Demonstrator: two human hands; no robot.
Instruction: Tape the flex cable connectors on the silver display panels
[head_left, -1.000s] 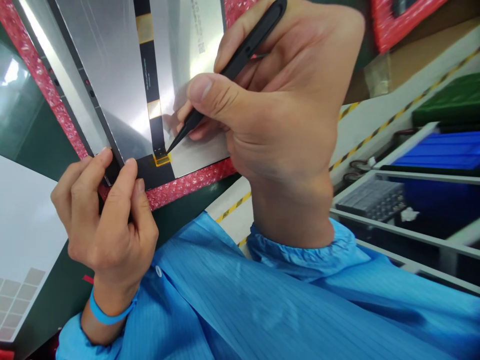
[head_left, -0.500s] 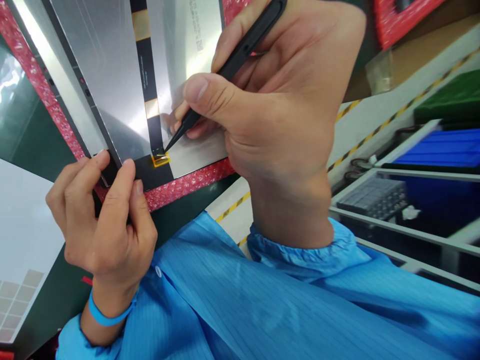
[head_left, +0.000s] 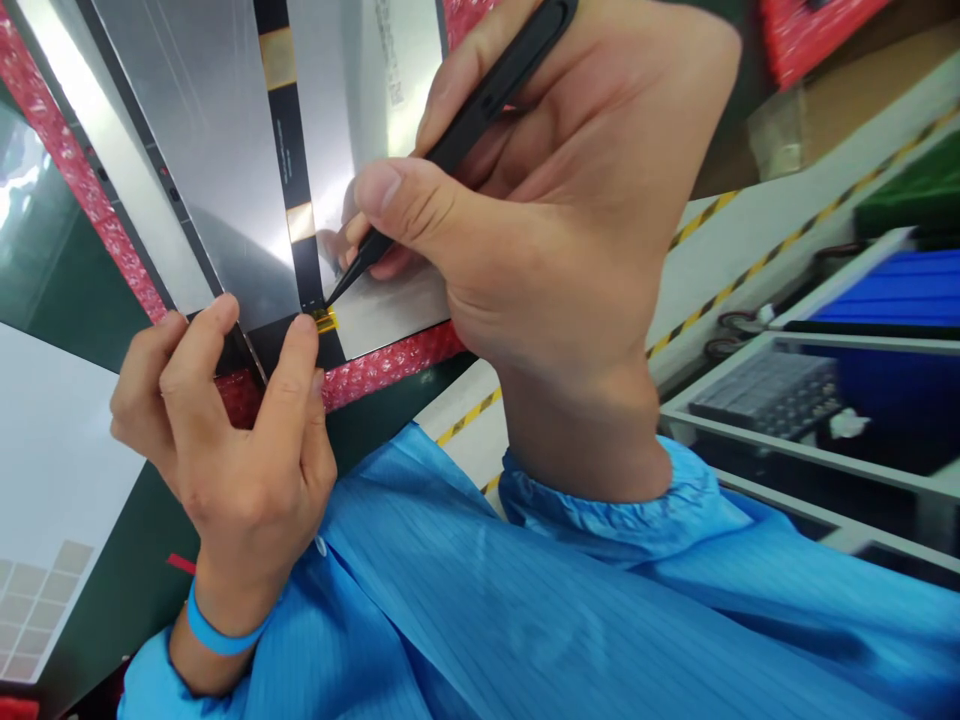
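Note:
My right hand (head_left: 540, 230) grips black pointed tweezers (head_left: 469, 125). Their tip rests by the lower end of a dark flex cable (head_left: 291, 140), beside a small piece of amber tape (head_left: 325, 320). The cable runs down the silvery back of a display panel (head_left: 217, 150). My left hand (head_left: 240, 440) has its fingers apart and holds nothing. Its index fingertip presses at the left side of the amber tape, while other fingertips lie near the panel's lower edge. Part of the panel's right side is hidden behind my right hand.
Pink bubble wrap (head_left: 390, 365) lies under the panels on a dark green table surface (head_left: 97, 560). A second silvery panel (head_left: 127, 150) lies along the left. At far left is a white sheet with grey squares (head_left: 45, 600). A framed cart (head_left: 817, 430) stands at right beyond striped floor tape (head_left: 739, 285).
My left hand has shifted right, and its index fingertip has come from the panel's edge to the amber tape. The tweezers remain at nearly the same spot.

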